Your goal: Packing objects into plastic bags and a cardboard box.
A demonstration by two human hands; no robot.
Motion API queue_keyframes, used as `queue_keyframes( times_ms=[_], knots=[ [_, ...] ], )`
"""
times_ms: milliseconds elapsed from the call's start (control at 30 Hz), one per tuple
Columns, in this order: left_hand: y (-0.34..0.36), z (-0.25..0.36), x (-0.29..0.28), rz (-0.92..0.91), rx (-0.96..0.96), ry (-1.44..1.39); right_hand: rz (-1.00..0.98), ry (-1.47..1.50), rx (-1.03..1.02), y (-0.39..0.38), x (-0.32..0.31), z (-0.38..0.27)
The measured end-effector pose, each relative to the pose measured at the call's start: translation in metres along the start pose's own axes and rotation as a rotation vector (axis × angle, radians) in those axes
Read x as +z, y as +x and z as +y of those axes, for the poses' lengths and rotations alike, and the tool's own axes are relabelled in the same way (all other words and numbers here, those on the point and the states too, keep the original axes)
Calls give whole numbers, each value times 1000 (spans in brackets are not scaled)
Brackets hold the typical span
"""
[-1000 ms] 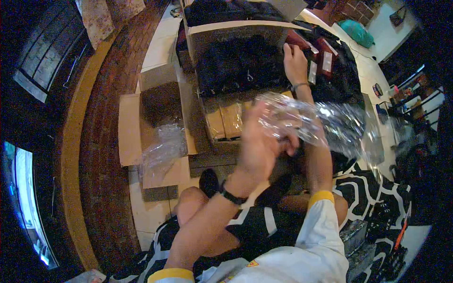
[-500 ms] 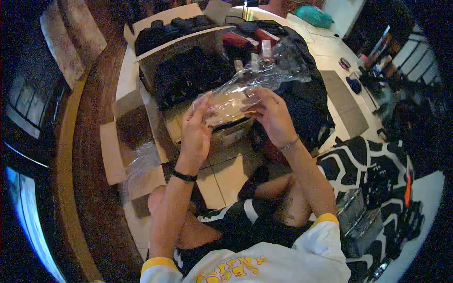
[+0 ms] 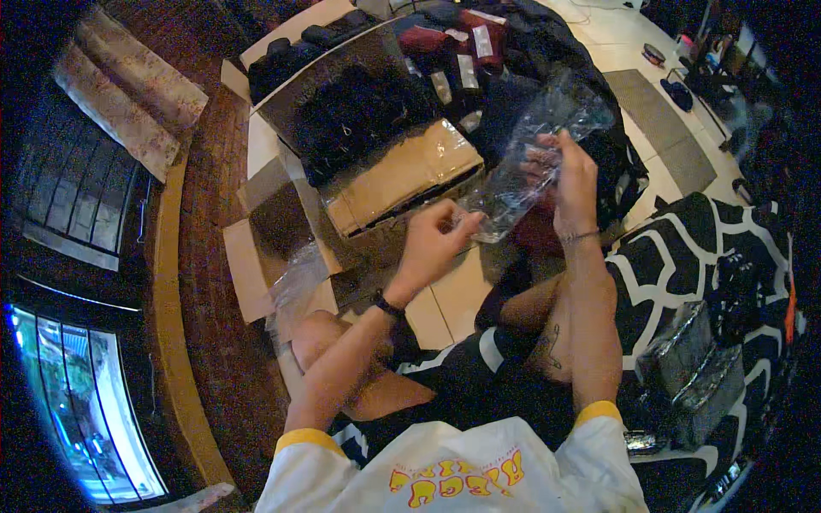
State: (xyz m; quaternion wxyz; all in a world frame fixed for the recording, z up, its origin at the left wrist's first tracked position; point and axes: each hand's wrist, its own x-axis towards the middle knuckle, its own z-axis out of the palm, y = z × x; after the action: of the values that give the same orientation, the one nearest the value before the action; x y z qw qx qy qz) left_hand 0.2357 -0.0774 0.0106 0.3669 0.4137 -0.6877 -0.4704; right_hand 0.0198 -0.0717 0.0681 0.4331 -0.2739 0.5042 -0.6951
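Both hands grasp a clear plastic bag above the open cardboard box, left hand pinching its lower corner, right hand gripping its middle, apparently mid-way through handling it.

Pale tiled floor w/ wood strip at left. Open cardboard box of dark clothes lying on it, smaller empty box beside, clear plastic bag at its edge, black-and-white patterned rug at right.

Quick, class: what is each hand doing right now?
Left hand: pinching the lower end of the clear bag.
Right hand: gripping the bag higher up.
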Motion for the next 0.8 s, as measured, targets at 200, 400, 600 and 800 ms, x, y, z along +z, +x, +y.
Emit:
queue_keyframes(
  times_ms=[200,400,600,800],
  knots=[
    [-12,19,15,-168,-83,-282,-28,150,140,9,-18,-5],
    [-4,25,5,46,43,-384,-22,273,153,3,-13,-2],
    [4,21,-7,168,-153,-655,29,28,44,1,-10,-6],
    [2,39,-23,19,-137,-912,-98,269,231,3,-17,-5]
  ],
)
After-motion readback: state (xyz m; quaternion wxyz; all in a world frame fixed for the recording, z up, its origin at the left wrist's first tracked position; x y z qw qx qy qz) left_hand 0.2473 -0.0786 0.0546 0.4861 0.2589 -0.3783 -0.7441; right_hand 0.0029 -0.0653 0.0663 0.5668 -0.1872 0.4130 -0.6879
